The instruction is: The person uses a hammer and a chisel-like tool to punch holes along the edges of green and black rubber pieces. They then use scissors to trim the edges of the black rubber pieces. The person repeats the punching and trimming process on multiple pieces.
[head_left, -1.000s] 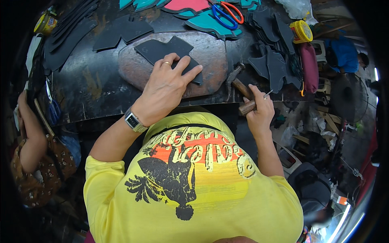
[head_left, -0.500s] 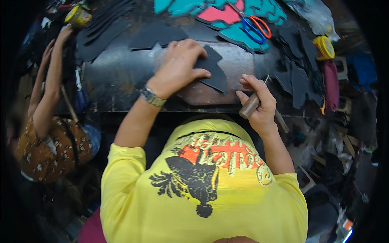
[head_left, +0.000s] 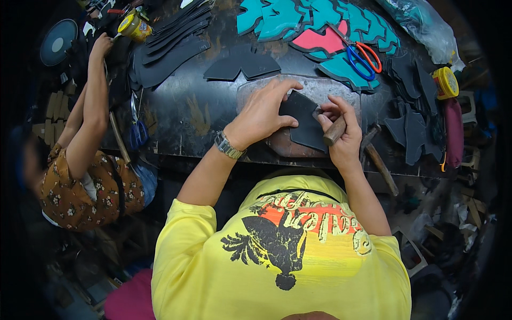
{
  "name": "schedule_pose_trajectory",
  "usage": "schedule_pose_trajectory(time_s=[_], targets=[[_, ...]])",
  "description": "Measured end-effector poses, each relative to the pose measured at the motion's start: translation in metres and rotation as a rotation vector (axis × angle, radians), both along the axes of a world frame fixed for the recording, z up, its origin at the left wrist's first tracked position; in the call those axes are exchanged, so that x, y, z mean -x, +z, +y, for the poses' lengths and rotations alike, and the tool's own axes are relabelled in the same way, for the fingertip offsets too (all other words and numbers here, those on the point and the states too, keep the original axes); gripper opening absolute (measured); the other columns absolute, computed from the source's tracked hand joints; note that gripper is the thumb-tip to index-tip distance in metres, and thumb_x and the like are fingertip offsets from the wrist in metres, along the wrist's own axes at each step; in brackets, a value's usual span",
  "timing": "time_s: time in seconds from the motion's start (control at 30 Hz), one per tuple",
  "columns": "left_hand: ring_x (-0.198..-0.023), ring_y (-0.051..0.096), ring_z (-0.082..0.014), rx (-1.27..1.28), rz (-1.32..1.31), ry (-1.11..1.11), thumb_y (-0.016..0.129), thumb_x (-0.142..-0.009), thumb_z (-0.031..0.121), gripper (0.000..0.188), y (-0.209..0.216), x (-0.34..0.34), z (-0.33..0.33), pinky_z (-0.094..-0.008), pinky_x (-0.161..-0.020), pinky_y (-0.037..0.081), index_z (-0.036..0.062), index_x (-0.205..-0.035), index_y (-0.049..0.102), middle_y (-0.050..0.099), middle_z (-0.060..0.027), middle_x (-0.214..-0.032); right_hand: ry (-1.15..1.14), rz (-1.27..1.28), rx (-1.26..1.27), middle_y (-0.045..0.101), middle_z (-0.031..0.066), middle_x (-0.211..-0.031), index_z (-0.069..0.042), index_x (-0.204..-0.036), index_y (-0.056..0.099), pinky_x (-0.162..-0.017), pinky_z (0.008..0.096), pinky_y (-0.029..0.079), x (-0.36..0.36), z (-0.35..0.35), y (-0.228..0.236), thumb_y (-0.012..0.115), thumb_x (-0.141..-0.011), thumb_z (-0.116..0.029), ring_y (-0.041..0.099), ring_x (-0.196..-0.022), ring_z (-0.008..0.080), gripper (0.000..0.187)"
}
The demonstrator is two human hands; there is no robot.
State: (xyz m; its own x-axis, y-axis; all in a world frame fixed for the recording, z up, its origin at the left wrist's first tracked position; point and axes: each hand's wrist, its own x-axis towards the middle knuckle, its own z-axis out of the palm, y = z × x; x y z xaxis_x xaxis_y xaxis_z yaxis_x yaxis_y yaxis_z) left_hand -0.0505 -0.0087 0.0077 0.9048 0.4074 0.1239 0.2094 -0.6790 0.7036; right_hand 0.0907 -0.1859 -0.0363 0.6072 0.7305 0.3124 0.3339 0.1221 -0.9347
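My left hand (head_left: pixel 264 114) curves over the left side of a black cut-out piece of sheet material (head_left: pixel 306 125), its thumb on the near side and its fingers at the far edge. The piece lies over a smooth brownish board (head_left: pixel 250 92) at the table's near edge. My right hand (head_left: pixel 346 138) is closed round a tool with a short wooden handle (head_left: pixel 335 130). Its fingertips meet the right edge of the piece; the tool's working end is hidden now. Just right of that hand is a hammer (head_left: pixel 383 169), its wooden handle jutting over the table edge.
Beyond the board lie black cut pieces (head_left: pixel 242 63), teal pieces (head_left: pixel 277 18), a pink one (head_left: pixel 320 40) and scissors (head_left: pixel 362 58). More black pieces (head_left: pixel 410 128) and a yellow tub (head_left: pixel 445 82) are at right. At left, a co-worker's arm (head_left: pixel 96 101) reaches toward another yellow tub (head_left: pixel 134 28).
My right hand has come in from the right until its fingers touch the black piece. The thin metal tip of its tool no longer shows. The whole view has shifted.
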Motion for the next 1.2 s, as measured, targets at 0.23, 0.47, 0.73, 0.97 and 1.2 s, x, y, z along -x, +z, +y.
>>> schedule_pose_trajectory(time_s=[0.23,0.47,0.73,0.97,1.2], targets=[[-0.083,0.056,-0.0139,0.442,-0.267,0.241,0.088,-0.077,0.012,0.063,-0.001,0.022,0.090,-0.0293,-0.079,0.052,0.0167,-0.135,0.064,0.054,-0.0008,-0.088,-0.001,-0.039,0.049,0.068,0.0084,-0.108,-0.009,-0.135,0.063,-0.084,0.0297,0.053,-0.001,0.000,-0.002,0.077,-0.089,-0.001,0.063,-0.093,0.0153,0.049],[-0.116,0.064,-0.0346,-0.322,0.196,0.306,0.099,-0.060,0.044,0.100,-0.032,0.011,0.164,-0.0410,-0.097,0.054,0.0079,-0.144,0.060,0.066,-0.0205,-0.127,0.005,-0.121,0.095,0.067,0.0053,-0.110,-0.010,-0.137,0.063,-0.087,0.0273,0.051,0.000,0.002,0.000,0.074,-0.090,0.001,0.059,-0.094,0.0126,0.049],[-0.103,0.071,-0.0294,0.064,0.257,0.447,0.100,-0.058,0.037,0.086,-0.022,0.012,0.144,-0.0366,-0.089,0.056,-0.0035,-0.127,0.067,0.072,-0.0203,-0.114,0.020,-0.244,0.181,0.069,0.0105,-0.118,-0.010,-0.138,0.062,-0.090,0.0312,0.052,0.001,0.013,0.011,0.077,-0.086,0.002,0.064,-0.101,0.0179,0.055],[-0.089,0.072,-0.0240,0.002,-0.132,0.393,0.092,-0.072,0.023,0.042,-0.013,0.024,0.101,-0.0341,-0.079,0.055,0.0012,-0.103,0.075,0.074,-0.0096,-0.097,0.025,-0.545,-0.038,0.065,0.0210,-0.129,-0.011,-0.147,0.054,-0.099,0.0420,0.050,-0.005,0.083,0.039,0.069,-0.082,0.009,0.063,-0.116,0.0373,0.070],[-0.093,0.070,-0.0334,-0.500,-0.137,0.272,0.083,-0.081,0.016,0.033,-0.025,0.022,0.074,-0.0403,-0.079,0.054,0.0123,-0.110,0.069,0.071,-0.0078,-0.098,0.153,-0.611,0.388,0.065,0.0232,-0.128,-0.009,-0.142,0.053,-0.101,0.0518,0.046,-0.002,0.133,0.007,0.067,-0.076,0.001,0.057,-0.123,0.0451,0.068]])
